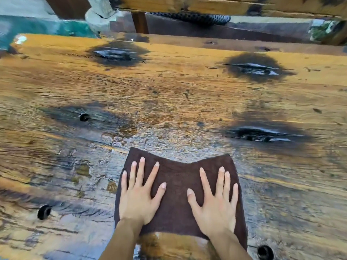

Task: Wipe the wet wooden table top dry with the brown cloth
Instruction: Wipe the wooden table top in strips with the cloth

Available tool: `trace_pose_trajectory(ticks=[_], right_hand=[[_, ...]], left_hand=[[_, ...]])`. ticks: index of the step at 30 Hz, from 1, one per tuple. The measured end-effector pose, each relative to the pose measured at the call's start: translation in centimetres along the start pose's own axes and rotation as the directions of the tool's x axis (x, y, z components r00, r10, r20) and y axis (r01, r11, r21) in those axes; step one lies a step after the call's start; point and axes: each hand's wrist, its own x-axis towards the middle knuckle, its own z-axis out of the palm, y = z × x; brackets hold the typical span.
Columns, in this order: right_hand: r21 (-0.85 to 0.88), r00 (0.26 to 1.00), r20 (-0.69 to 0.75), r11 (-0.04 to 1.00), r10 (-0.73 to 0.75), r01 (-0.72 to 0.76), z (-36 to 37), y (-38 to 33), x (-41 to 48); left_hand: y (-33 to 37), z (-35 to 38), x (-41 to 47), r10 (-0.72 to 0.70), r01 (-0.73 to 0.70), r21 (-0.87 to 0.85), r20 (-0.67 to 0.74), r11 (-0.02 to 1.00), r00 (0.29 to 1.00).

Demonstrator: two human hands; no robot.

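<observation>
Pressing flat on the brown cloth (176, 186), the left hand (138, 200) and the right hand (216, 206) lie side by side, fingers straight and spread, gripping nothing. The cloth lies spread under both palms on the near part of the wooden table top (169, 91), which shines wet around it. Beyond, 3 dark knot hollows (262, 135) glint with pooled water. Past the far edge runs a wooden beam (206, 5).

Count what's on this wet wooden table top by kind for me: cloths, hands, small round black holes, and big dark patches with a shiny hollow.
Brown cloth: 1
Hands: 2, left hand and right hand, both flat on the cloth
Round black holes: 3
Dark patches with a glossy hollow: 3
Total: 9
</observation>
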Motion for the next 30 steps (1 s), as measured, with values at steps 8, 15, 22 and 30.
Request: trace_pose_trajectory(ticks=[8, 15, 22, 30], right_hand=[[0.006, 0.989, 0.131, 0.998, 0.062, -0.064, -1.2, -2.6, 10.8], [-0.016, 0.985, 0.142, 0.996, 0.093, -0.092, -1.7, -4.4, 19.7], [-0.006, 0.987, 0.131, 0.996, 0.093, -0.093, -2.5, -5.5, 29.5], [-0.013, 0.991, 0.079, 0.994, 0.107, -0.106, -2.6, -6.6, 40.6]], left_hand=[[-0.2, -2.0, 11.7, 0.028, -0.028, 0.012, -0.009, 1.0, 1.0], [-0.1, -3.6, 20.9, 0.062, -0.062, 0.002, -0.021, 0.998, 0.998], [0.6, -5.5, 30.9, 0.099, -0.099, -0.005, -0.045, 0.995, 0.994], [1.7, -7.1, 41.6, 0.109, -0.11, -0.001, -0.084, 0.994, 0.99]])
